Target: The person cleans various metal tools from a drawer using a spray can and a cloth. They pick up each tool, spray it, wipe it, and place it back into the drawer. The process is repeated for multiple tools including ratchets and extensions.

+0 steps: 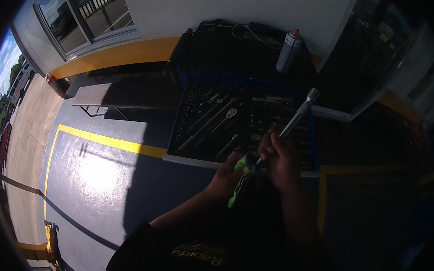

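My right hand [279, 156] is closed around a long chrome socket extension bar [295, 119], which slants up and to the right. A wider, socket-like end tops the bar. Close beside it, my left hand [226, 175] grips a bright green object [245, 162] near the bar's lower end. A green strip [233, 195] hangs down from that object; its exact kind is too dark to make out. Both hands are over the front edge of an open tool drawer [200, 161]. Ratchets [231, 114], sockets and bars lie in its dark tray.
On the black cabinet top [232, 52] stand a spray can [289, 50] with a red cap and some white cable. A low bench [115, 95] is left of the cabinet. Yellow lines [107, 139] mark the grey floor. A yellow metal frame [46, 249] is at lower left.
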The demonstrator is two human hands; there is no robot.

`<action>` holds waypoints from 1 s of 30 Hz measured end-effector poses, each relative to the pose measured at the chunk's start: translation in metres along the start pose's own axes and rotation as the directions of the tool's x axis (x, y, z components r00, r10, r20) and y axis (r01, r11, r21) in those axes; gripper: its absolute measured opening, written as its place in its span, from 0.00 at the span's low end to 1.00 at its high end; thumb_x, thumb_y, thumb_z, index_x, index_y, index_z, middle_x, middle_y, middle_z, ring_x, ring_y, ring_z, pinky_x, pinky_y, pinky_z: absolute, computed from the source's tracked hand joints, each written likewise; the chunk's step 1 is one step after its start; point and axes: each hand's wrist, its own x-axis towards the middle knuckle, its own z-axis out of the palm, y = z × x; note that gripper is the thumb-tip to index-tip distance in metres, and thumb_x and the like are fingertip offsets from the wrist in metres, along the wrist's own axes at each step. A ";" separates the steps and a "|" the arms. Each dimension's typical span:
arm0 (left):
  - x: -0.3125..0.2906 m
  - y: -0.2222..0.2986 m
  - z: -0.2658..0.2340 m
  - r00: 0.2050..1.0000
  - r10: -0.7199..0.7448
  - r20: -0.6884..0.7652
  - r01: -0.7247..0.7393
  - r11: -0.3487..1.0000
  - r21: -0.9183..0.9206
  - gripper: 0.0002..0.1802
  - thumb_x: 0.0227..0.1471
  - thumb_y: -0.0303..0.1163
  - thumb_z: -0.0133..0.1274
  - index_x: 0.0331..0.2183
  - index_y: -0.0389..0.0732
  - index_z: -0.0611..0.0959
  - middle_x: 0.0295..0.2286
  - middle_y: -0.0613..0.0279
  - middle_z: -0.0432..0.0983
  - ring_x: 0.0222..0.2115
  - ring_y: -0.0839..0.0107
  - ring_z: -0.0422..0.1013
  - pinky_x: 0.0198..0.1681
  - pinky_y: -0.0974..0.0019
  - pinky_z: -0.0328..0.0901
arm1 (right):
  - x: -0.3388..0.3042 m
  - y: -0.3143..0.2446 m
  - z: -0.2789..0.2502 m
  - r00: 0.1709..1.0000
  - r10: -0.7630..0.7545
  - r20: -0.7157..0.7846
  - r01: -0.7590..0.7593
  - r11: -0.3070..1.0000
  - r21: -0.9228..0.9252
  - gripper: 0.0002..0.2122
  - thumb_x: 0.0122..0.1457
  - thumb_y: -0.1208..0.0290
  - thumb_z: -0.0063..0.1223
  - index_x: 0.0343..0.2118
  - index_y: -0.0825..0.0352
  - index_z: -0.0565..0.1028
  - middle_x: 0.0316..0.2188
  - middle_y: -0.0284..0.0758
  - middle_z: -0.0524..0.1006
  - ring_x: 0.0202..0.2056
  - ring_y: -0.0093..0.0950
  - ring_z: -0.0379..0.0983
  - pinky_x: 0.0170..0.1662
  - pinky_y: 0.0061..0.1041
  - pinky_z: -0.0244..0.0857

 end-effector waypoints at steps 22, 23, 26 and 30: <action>0.044 0.087 -0.052 0.975 0.218 -0.048 -0.207 0.805 -0.556 0.26 0.60 0.43 0.51 0.51 0.35 0.68 0.42 0.57 0.70 0.44 0.71 0.69 0.44 0.63 0.67 | -0.027 0.012 -0.012 0.988 0.031 0.148 0.115 0.483 -0.868 0.08 0.63 0.68 0.51 0.39 0.67 0.72 0.28 0.29 0.72 0.32 0.23 0.70 0.35 0.27 0.64; 0.041 0.093 -0.046 0.966 0.259 -0.017 -0.236 0.849 -0.473 0.26 0.59 0.43 0.52 0.51 0.35 0.68 0.41 0.57 0.70 0.43 0.71 0.69 0.44 0.63 0.67 | -0.027 0.012 -0.012 0.989 0.071 0.131 0.091 0.404 -0.910 0.09 0.62 0.69 0.51 0.41 0.68 0.72 0.29 0.32 0.73 0.33 0.26 0.72 0.37 0.28 0.66; 0.042 0.083 -0.030 0.944 0.304 -0.124 -0.328 0.864 -0.381 0.21 0.59 0.39 0.53 0.47 0.35 0.70 0.37 0.60 0.71 0.39 0.74 0.70 0.42 0.66 0.67 | -0.032 0.023 -0.011 0.980 -0.065 0.188 0.198 0.400 -0.895 0.19 0.63 0.65 0.50 0.55 0.66 0.68 0.47 0.50 0.74 0.47 0.47 0.73 0.48 0.41 0.68; 0.052 0.074 -0.031 0.975 0.116 -0.189 -0.210 0.754 -0.622 0.13 0.58 0.32 0.52 0.42 0.35 0.74 0.33 0.63 0.73 0.35 0.76 0.72 0.38 0.69 0.69 | -0.039 0.036 -0.008 0.945 -0.120 0.304 0.326 0.278 -0.904 0.23 0.61 0.69 0.53 0.59 0.63 0.65 0.54 0.49 0.70 0.51 0.53 0.69 0.54 0.45 0.64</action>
